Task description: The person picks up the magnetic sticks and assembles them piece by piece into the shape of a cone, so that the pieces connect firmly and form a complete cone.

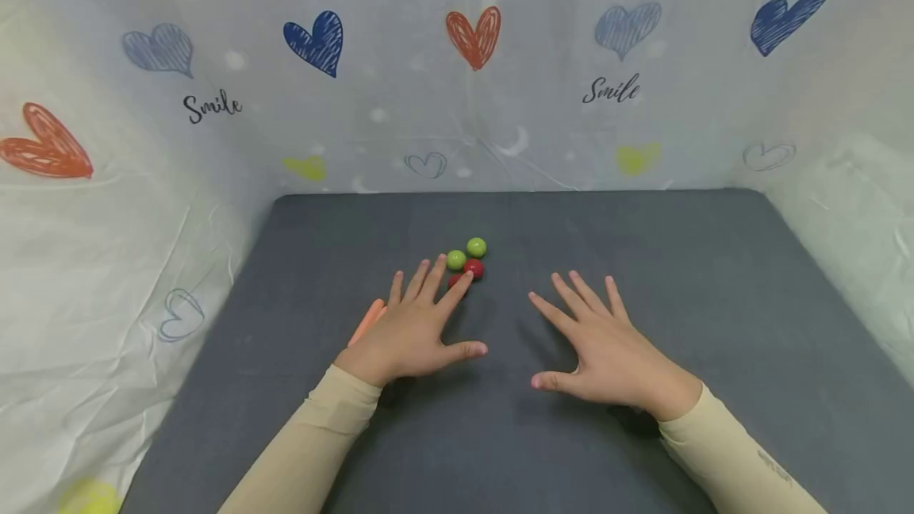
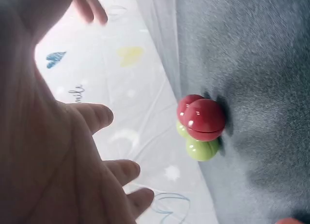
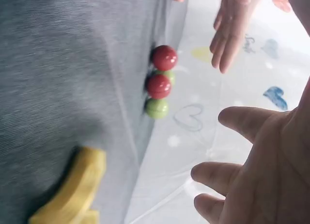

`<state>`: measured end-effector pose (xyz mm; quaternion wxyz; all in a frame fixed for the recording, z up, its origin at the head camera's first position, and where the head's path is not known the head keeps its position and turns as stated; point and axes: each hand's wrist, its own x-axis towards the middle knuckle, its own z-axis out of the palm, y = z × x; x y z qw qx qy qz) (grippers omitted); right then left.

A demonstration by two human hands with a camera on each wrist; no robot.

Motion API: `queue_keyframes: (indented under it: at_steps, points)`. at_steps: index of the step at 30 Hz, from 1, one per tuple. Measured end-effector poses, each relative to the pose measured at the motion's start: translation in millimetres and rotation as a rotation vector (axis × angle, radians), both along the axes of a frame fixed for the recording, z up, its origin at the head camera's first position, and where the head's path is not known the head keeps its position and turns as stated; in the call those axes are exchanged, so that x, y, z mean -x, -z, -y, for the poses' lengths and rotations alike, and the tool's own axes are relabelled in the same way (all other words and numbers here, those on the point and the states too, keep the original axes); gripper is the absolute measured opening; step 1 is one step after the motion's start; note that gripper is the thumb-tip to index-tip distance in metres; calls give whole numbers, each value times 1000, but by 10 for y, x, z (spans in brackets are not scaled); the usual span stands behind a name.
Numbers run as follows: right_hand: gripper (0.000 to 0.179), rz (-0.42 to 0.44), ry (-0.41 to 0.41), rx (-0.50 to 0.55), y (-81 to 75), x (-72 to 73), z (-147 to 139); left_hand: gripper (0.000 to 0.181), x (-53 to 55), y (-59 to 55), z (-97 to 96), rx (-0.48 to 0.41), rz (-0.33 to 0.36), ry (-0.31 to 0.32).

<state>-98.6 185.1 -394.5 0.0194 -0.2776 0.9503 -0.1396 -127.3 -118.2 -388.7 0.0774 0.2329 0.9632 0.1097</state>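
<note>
Two glossy green balls (image 1: 476, 247) and two red balls (image 1: 474, 268) lie clustered on the dark grey table; a seam shows on a red ball (image 2: 205, 119) in the left wrist view. My left hand (image 1: 407, 335) is spread palm down over the table, its fingertips overlapping the cluster in the head view. Partly hidden behind that hand is an orange, elongated thing (image 1: 367, 322). To the right, my right hand (image 1: 614, 351) is also spread, holding nothing. A yellow, banana-like thing (image 3: 75, 187) lies below it in the right wrist view, hidden in the head view.
The dark grey table (image 1: 714, 260) meets a white sheet (image 1: 535, 101) printed with hearts and lettering at the back. Sheeting also flanks both sides. Cream sleeves (image 1: 307, 443) cover both forearms.
</note>
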Motion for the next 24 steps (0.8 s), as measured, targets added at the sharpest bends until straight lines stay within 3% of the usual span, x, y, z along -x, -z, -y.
queue_keyframes:
  at_steps: [9, 18, 24]
  points:
    - [97, 25, 63, 19, 118, -49, -233, 92, 260, 177, -16, -33, -20, -43]
    - [49, -8, 185, 113, 134, -28, -347, 61, 321, 312, -72, -6, -74, -76]
    - [32, -77, 171, 116, 204, 12, -344, 49, 343, 365, -103, 21, -168, -54]
